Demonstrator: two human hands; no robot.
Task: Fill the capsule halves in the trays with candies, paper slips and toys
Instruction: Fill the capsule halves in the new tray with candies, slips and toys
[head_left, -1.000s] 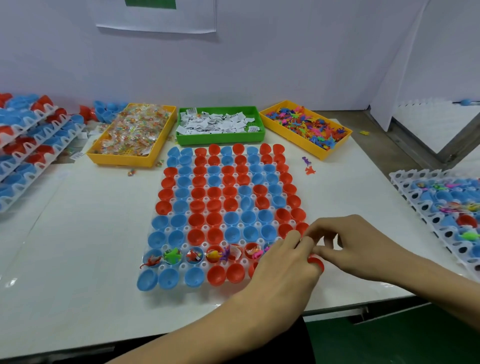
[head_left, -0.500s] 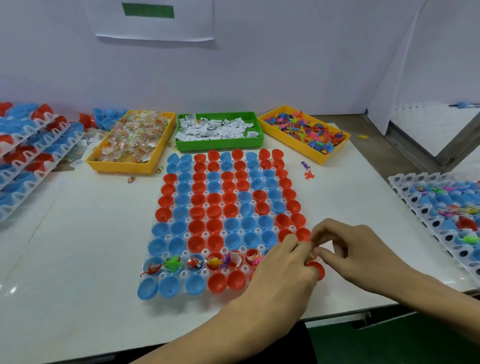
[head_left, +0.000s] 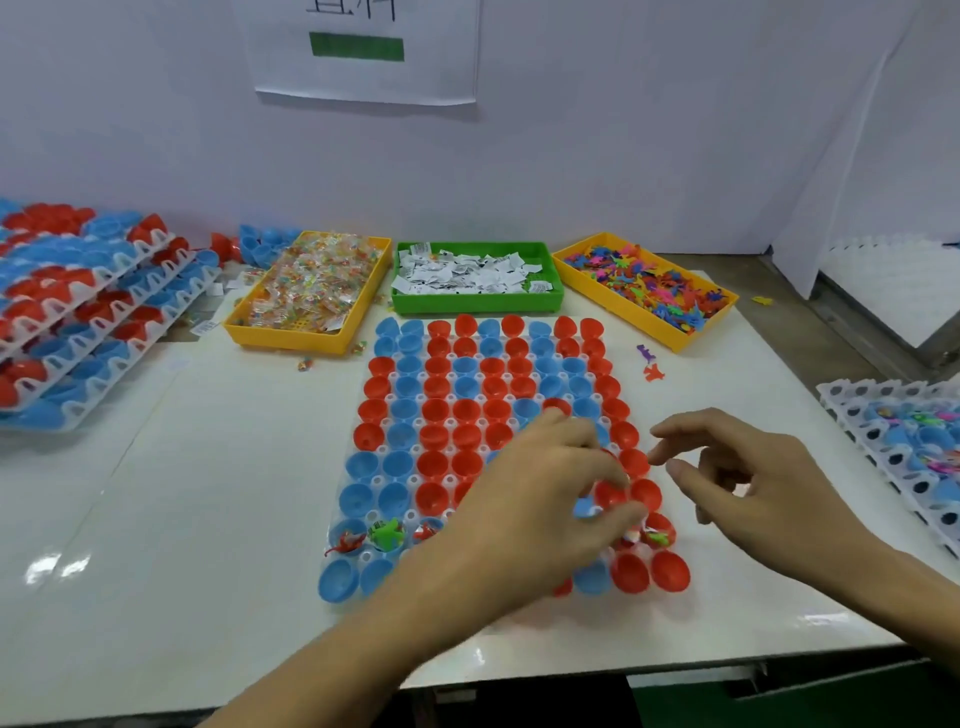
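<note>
Your two hands have come apart since a moment ago, when they met at the near right corner of the tray. Your left hand (head_left: 540, 499) has slid over the middle of the tray, and your right hand (head_left: 753, 488) has pulled off to the right side.

Your left hand lies over the capsule tray (head_left: 387, 470), fingers curled down onto the red and blue cups. You cannot tell if it pinches anything, because the fingertips are blurred. Your right hand hangs just beside the tray's right edge, fingers loosely bent and spread, holding nothing.

The tray sits in the middle of the white table (head_left: 182, 519), full of red and blue capsule halves (head_left: 436, 410). Most cups look empty. In the second row from you, some cups hold little toys: a red toy (head_left: 345, 543), a green toy (head_left: 387, 534), and more by your left thumb.

Behind the tray stand three bins in a row. The left yellow bin (head_left: 306, 340) holds wrapped candies (head_left: 311, 283). The green bin (head_left: 475, 304) holds paper slips (head_left: 462, 270). The right yellow bin (head_left: 649, 325) holds colourful toys (head_left: 649, 283). Two loose toys (head_left: 649, 364) lie on the table near it.

Stacked trays (head_left: 78, 312) of cups sit far left. Another white tray (head_left: 893, 447) sits far right.
</note>
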